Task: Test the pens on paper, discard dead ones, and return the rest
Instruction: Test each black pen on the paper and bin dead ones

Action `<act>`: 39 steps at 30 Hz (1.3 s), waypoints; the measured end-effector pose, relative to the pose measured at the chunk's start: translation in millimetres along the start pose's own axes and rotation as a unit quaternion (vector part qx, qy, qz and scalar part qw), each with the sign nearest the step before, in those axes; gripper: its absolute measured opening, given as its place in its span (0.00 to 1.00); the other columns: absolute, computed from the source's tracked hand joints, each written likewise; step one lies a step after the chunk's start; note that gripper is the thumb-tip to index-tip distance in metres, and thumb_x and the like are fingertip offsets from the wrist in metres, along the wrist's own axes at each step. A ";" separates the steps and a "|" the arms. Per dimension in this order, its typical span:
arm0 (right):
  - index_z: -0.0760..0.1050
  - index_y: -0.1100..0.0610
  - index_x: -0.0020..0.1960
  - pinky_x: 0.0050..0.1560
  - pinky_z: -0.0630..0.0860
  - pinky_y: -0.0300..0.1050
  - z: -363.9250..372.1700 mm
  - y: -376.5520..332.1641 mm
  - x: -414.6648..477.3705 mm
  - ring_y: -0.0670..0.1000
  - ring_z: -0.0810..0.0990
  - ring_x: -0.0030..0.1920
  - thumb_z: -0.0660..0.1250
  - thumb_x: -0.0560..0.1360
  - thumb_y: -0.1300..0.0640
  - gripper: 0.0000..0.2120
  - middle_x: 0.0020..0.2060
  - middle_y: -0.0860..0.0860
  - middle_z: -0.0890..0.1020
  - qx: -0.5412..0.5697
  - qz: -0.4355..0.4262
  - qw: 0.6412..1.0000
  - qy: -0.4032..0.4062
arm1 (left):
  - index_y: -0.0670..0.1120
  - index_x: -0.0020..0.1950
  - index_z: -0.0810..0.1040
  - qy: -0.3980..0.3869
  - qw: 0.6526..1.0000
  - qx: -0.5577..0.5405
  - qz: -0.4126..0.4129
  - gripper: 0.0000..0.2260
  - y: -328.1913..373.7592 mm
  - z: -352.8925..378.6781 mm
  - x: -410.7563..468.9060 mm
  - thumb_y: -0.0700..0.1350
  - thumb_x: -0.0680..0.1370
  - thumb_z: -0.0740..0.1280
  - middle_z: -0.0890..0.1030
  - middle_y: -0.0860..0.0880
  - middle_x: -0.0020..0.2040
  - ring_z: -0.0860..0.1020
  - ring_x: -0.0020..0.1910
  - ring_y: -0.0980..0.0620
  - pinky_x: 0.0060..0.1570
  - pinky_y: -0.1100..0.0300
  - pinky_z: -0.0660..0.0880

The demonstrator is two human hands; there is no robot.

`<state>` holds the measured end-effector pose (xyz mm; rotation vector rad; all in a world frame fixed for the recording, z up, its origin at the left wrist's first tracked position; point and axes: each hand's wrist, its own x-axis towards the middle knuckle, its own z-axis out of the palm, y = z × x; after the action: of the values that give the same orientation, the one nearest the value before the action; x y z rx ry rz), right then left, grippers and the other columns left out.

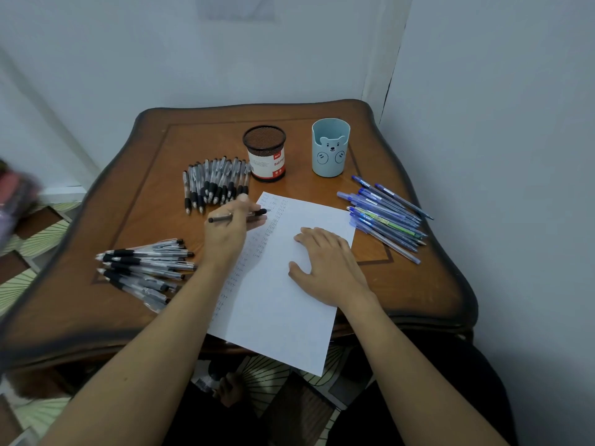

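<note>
My left grip is clenched round a black pen, its tip at the upper left corner of the paper in mid-frame. My right grip lies released, fingers flat on the sheet. Rows of small marks run down the paper's left side. On the table, 2 piles of black pens lie left and above, and blue pens lie right. A mesh cup and a blue cup stand behind.
</note>
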<state>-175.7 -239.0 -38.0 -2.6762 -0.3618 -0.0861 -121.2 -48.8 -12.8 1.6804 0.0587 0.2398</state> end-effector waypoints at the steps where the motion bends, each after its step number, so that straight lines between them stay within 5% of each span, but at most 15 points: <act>1: 0.65 0.50 0.75 0.77 0.51 0.49 0.2 0.0 0.2 0.48 0.59 0.76 0.58 0.80 0.41 0.26 0.76 0.47 0.65 -0.003 0.000 1.000 0.001 | 0.44 0.46 0.83 -0.026 0.999 0.039 0.010 0.10 -3.9 -1.7 1.3 0.48 0.81 0.68 0.85 0.43 0.47 0.85 0.44 0.47 0.47 0.55 0.82; 4: 0.65 0.50 0.75 0.77 0.51 0.48 0.0 -0.1 0.4 0.47 0.59 0.76 0.58 0.80 0.41 0.26 0.76 0.46 0.65 -0.005 0.002 1.000 0.000 | 0.44 0.43 0.80 -0.062 0.989 0.131 0.017 0.08 -13.6 -8.2 3.8 0.44 0.75 0.77 0.83 0.47 0.41 0.80 0.38 0.49 0.39 0.55 0.78; 10: 0.65 0.50 0.75 0.77 0.51 0.48 -0.2 -0.3 -0.3 0.47 0.59 0.77 0.58 0.80 0.41 0.26 0.76 0.46 0.65 -0.005 0.001 1.000 -0.001 | 0.39 0.47 0.78 -0.063 0.995 0.072 -0.016 0.06 -6.9 -8.4 0.0 0.37 0.75 0.75 0.83 0.41 0.42 0.84 0.38 0.49 0.32 0.59 0.80; 14: 0.65 0.50 0.75 0.77 0.51 0.48 -0.5 -0.4 -0.2 0.47 0.58 0.77 0.58 0.80 0.41 0.26 0.76 0.46 0.65 -0.004 0.001 1.000 -0.002 | 0.37 0.37 0.76 -0.030 0.994 0.102 0.024 0.08 -10.4 -9.2 -1.8 0.32 0.75 0.71 0.82 0.44 0.31 0.82 0.29 0.44 0.23 0.59 0.73; 17: 0.65 0.50 0.75 0.77 0.51 0.49 0.4 -0.2 -0.3 0.47 0.59 0.76 0.59 0.80 0.41 0.26 0.76 0.47 0.65 -0.004 0.000 1.000 0.001 | 0.40 0.29 0.66 0.007 0.993 0.118 0.017 0.14 -16.3 -11.6 -1.4 0.28 0.69 0.66 0.71 0.46 0.23 0.71 0.23 0.45 0.25 0.58 0.68; 20: 0.66 0.50 0.74 0.77 0.51 0.49 0.3 -0.5 -0.7 0.47 0.59 0.76 0.59 0.80 0.42 0.26 0.76 0.47 0.65 -0.004 0.000 1.000 0.003 | 0.37 0.30 0.61 -0.003 0.987 0.159 0.017 0.13 -19.3 -12.4 0.6 0.28 0.66 0.64 0.63 0.46 0.26 0.62 0.27 0.49 0.28 0.57 0.61; 23: 0.66 0.51 0.74 0.77 0.52 0.49 0.0 -0.9 -0.9 0.48 0.59 0.76 0.59 0.79 0.42 0.26 0.76 0.47 0.66 -0.003 -0.001 1.000 0.006 | 0.45 0.28 0.57 -0.019 0.983 0.179 0.025 0.18 -18.5 -11.1 2.0 0.28 0.66 0.63 0.59 0.52 0.26 0.59 0.28 0.49 0.29 0.55 0.57; 39: 0.65 0.51 0.75 0.77 0.51 0.48 -1.3 -1.7 -0.8 0.48 0.59 0.77 0.59 0.80 0.42 0.26 0.76 0.47 0.65 -0.004 0.002 1.000 0.000 | 0.47 0.28 0.57 -0.034 0.977 0.204 0.056 0.20 -14.8 -10.4 0.4 0.27 0.67 0.61 0.59 0.56 0.24 0.56 0.24 0.56 0.26 0.61 0.55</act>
<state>-176.9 -238.3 -36.2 -2.6839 -0.3578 -0.0855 -121.3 -36.8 -26.3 2.1037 -0.0413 0.2668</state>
